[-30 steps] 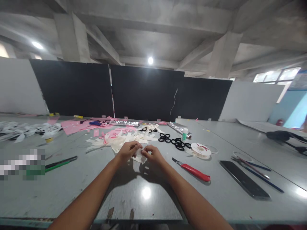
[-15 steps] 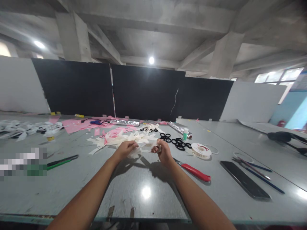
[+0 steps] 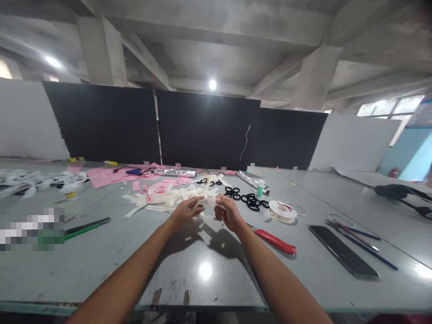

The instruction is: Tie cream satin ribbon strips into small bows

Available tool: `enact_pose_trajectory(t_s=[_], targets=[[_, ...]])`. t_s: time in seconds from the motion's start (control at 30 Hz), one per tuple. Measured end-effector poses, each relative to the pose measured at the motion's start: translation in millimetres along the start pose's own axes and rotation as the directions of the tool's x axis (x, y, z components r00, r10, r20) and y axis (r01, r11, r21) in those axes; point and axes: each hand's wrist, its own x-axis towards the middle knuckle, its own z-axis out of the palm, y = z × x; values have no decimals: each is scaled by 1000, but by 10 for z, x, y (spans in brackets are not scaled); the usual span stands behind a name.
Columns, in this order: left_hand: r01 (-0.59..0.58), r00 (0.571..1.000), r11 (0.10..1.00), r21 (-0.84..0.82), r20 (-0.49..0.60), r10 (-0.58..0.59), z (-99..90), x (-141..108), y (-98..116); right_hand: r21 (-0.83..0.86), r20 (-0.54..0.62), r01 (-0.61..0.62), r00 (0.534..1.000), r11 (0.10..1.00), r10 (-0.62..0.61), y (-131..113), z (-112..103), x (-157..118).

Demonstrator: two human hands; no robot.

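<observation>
Between both hands a short whitish, sheer ribbon (image 3: 209,201) with faint lettering is stretched above the table. My left hand (image 3: 187,210) pinches its left end. At the other end, my right hand (image 3: 229,211) grips the ribbon between thumb and bent fingers. Some pale material hangs below the fingers, too blurred to make out fully. Just beyond the left hand lies a heap of cream ribbon strips (image 3: 168,198). Black hair ties (image 3: 251,201) are grouped to the right of the right hand, beside a white ribbon spool (image 3: 282,211).
A red-handled tool (image 3: 276,241) lies by my right forearm. Farther right are a black phone (image 3: 342,252) and slim tools (image 3: 364,243). A green-labelled glue stick (image 3: 260,188) stands behind the hair ties. Pink sheets (image 3: 104,177) and a green-and-black tool (image 3: 87,228) lie left.
My hands have come slightly closer together and risen a little. The ribbon between them now shows flatter and more clearly, with its lettering visible.
</observation>
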Motion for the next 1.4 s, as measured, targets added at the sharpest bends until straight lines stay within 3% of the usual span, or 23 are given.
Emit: enact_pose_trajectory(t_s=[0.13,0.37,0.53,0.63,0.73,0.8,0.83,0.9,0.97,1.03,1.1,1.17,1.23,1.4], targets=[[102,995,990,-95,26,-100,30,9,-51,-3,-80,12,997,1000,-12,3,-64,35],[108,983,994,-32,-144,-112,-119,20,-135,-62,-163,50,985,997,-60,28,-159,88],[90,944,996,-21,-317,-91,-202,28,-139,-175,-167,122,974,977,-152,25,-172,99],[84,871,985,-148,-469,-145,-277,56,-197,-256,-127,130,978,958,-166,14,-188,100],[49,744,949,-311,-623,-242,-383,83,-291,-368,-111,96,983,925,-147,22,-217,109],[14,667,934,-357,-692,-275,-443,86,-322,-488,-132,84,977,869,-168,45,-240,119],[4,652,937,-350,-710,-268,-459,81,-317,-567,-130,85,973,820,-190,60,-249,122],[18,684,960,-279,-697,-215,-450,57,-260,-719,-81,82,976,690,-200,90,-251,120],[59,778,988,-142,-614,-134,-386,20,-150,-820,-27,89,981,566,-193,104,-218,101],[40,884,999,32,-466,-20,-286,-20,-20,-856,-12,139,958,498,-288,91,-148,70],[-83,963,978,191,-236,128,-184,-54,93,-851,19,247,896,464,-443,57,-64,36],[-194,976,938,287,-43,215,-100,-74,165,-819,90,353,858,452,-506,25,8,9],[-247,969,908,338,68,238,-43,-80,190,-783,173,406,870,471,-462,21,48,-4],[-262,964,895,360,144,224,-2,-77,140,-763,274,373,926,528,-258,121,28,38]])
